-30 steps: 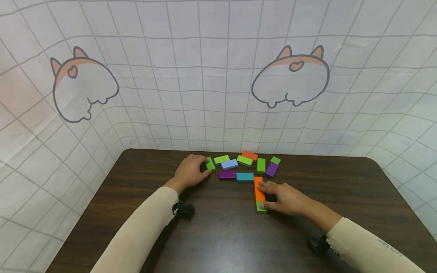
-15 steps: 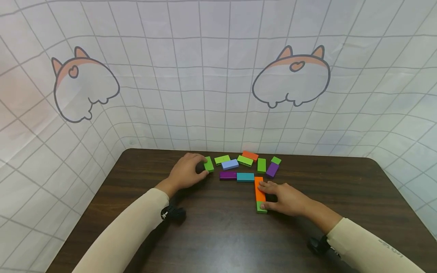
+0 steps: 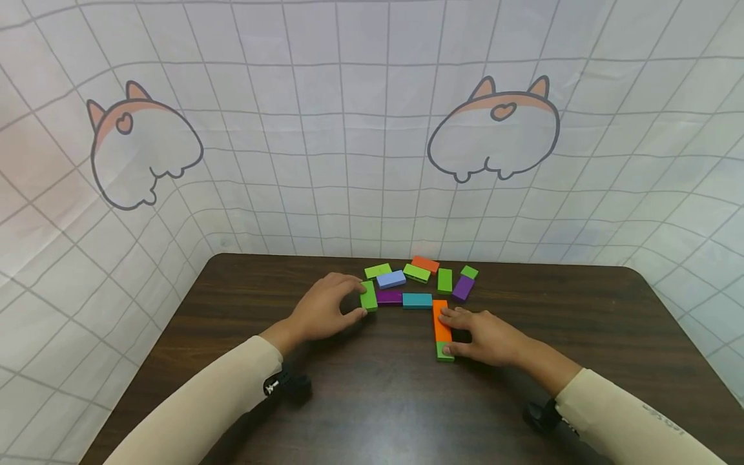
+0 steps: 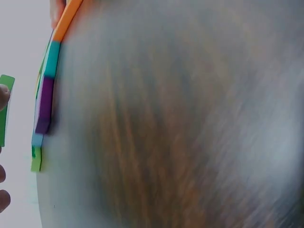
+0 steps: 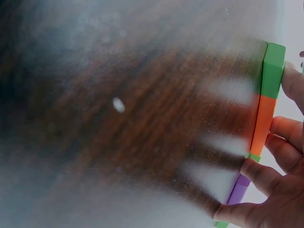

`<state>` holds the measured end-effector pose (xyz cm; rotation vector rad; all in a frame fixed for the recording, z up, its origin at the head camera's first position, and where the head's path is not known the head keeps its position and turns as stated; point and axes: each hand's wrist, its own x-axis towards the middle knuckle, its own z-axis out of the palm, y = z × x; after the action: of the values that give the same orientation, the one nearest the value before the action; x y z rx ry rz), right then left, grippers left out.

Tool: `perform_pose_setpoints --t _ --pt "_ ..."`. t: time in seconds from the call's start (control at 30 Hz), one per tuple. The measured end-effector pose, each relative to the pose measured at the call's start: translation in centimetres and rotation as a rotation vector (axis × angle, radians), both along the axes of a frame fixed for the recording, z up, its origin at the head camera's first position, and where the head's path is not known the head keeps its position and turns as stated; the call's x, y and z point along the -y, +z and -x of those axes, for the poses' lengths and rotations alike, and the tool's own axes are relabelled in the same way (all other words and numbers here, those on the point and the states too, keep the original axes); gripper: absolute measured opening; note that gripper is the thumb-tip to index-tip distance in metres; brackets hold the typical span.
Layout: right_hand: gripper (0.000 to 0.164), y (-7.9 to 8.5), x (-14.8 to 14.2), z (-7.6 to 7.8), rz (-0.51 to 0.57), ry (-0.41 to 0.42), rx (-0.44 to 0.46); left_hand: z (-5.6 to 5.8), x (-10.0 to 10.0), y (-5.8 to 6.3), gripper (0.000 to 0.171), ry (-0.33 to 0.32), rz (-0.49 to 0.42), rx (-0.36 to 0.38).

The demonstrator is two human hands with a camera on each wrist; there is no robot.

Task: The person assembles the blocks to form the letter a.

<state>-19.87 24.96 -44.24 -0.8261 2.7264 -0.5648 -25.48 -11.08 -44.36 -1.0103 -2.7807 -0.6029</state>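
My left hand (image 3: 327,305) pinches a green block (image 3: 369,296) between thumb and fingers, beside the left end of a purple block (image 3: 389,298). In the left wrist view this green block (image 4: 4,111) is raised off the table. A teal block (image 3: 417,301) lies end to end with the purple one. From the teal block's right end an orange stretch (image 3: 441,321) runs toward me, with another green block (image 3: 444,352) at its near end. My right hand (image 3: 485,337) rests against this part, the thumb (image 5: 293,85) at the green block and fingers at the orange.
Behind the row lie loose blocks: a light blue one (image 3: 391,279), several green ones such as this green block (image 3: 444,281), a red-orange one (image 3: 425,264) and a violet one (image 3: 463,288). The dark wooden table (image 3: 372,400) backs onto a white gridded curtain (image 3: 349,129).
My left hand has drawn the green block from the back left group toward me and to the right, up to the purple block's end. My right hand has stayed in place.
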Motion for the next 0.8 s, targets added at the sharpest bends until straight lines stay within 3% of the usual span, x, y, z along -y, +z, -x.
perform_pose_setpoints --t 0.43,0.8 --pt "0.072 0.0 0.0 -0.1 0.009 0.006 -0.005 -3.3 -3.0 0.2 0.04 -0.157 -0.032 -0.013" --pt "0.074 -0.1 0.0 0.0 0.009 0.011 -0.009 -5.4 -5.0 0.0 0.041 -0.233 -0.031 0.028"
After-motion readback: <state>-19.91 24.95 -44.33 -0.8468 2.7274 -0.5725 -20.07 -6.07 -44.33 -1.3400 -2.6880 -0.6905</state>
